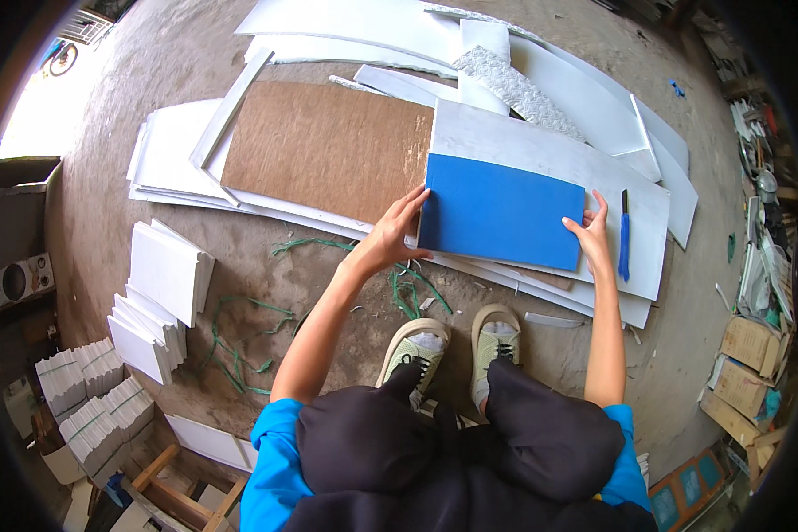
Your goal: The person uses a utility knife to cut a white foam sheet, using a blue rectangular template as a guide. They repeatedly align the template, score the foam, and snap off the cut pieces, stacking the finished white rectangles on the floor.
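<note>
A flat blue rectangular board [503, 213] lies on top of a larger white sheet [541, 142]. My left hand [387, 238] grips its left edge, with the fingers at the upper corner and the thumb near the lower one. At the opposite edge my right hand [591, 232] holds the board, thumb and forefinger spread along the side. Just right of that hand, a utility knife [625, 238] with a blue handle and dark blade rests on the white sheet. A brown board [328, 146] lies left of the blue one.
White sheets [355, 27] spread beyond the boards. Green twine [235, 355] lies tangled on the floor. Stacks of white panels [168, 266] and tied bundles [84, 377] stand at the left. Cardboard boxes [754, 346] line the right side. My shoes [417, 346] are close to the sheets' near edge.
</note>
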Demonstrator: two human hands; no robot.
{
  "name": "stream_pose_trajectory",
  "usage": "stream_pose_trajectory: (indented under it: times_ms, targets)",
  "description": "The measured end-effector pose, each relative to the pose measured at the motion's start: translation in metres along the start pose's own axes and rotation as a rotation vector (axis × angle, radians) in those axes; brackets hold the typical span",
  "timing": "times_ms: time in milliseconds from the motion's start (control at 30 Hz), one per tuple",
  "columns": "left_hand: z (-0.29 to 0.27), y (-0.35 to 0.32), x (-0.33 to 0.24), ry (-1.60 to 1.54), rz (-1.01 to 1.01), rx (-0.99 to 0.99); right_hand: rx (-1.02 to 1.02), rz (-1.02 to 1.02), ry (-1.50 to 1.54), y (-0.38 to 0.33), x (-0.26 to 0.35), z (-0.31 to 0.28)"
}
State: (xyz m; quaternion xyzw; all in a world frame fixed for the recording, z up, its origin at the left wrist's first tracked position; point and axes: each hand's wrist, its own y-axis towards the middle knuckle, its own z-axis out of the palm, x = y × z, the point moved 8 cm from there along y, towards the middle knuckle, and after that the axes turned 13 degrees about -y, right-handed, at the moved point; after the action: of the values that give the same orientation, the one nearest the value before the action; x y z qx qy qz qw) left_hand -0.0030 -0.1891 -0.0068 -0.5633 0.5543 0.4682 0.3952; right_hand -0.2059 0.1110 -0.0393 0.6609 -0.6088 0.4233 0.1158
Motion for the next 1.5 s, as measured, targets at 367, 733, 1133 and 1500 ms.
stream_pose_trajectory:
  times_ms: [367, 733, 1133, 1500]
  targets:
    - [0.007, -0.003, -0.006, 0.243, 0.069, 0.07, 0.008, 0.004, -0.004, -0.003, 0.006, 0.001]
    - [0.014, -0.002, -0.01, 0.391, 0.085, 0.09, 0.033, -0.036, -0.021, -0.007, 0.003, -0.002]
    - [0.024, 0.0, -0.012, 0.494, 0.04, 0.108, -0.001, -0.137, -0.128, 0.004, -0.009, -0.002]
    - [0.033, 0.0, -0.008, 0.537, -0.027, 0.149, -0.002, -0.133, -0.187, 0.004, -0.004, -0.002]
